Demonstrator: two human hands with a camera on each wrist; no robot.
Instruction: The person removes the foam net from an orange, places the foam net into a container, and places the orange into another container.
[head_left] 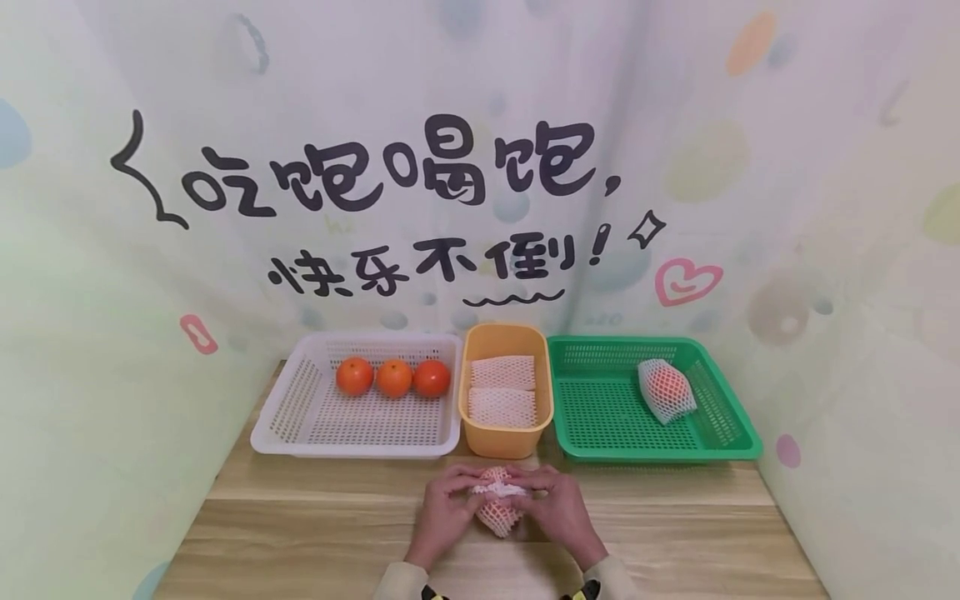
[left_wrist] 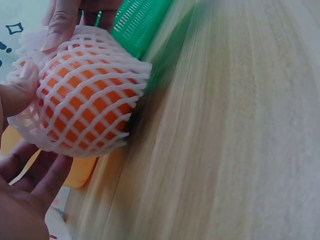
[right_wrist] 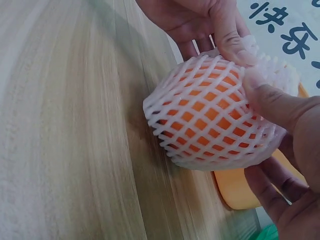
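Left hand (head_left: 448,507) and right hand (head_left: 558,502) are curled round a netted fruit (head_left: 500,514); beyond, a yellow bin (head_left: 507,443) is flanked by a white basket (head_left: 356,451) and a green basket (head_left: 663,455)

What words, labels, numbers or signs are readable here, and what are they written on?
"吃饱喝饱," upper line, on the backdrop.
"快乐不倒!" lower line, same backdrop.
Drawn signs there include a pink heart and black star.
Pale marks there: too faint to read.
No readable lettering on the netted fruit, white basket, green basket or yellow bin.
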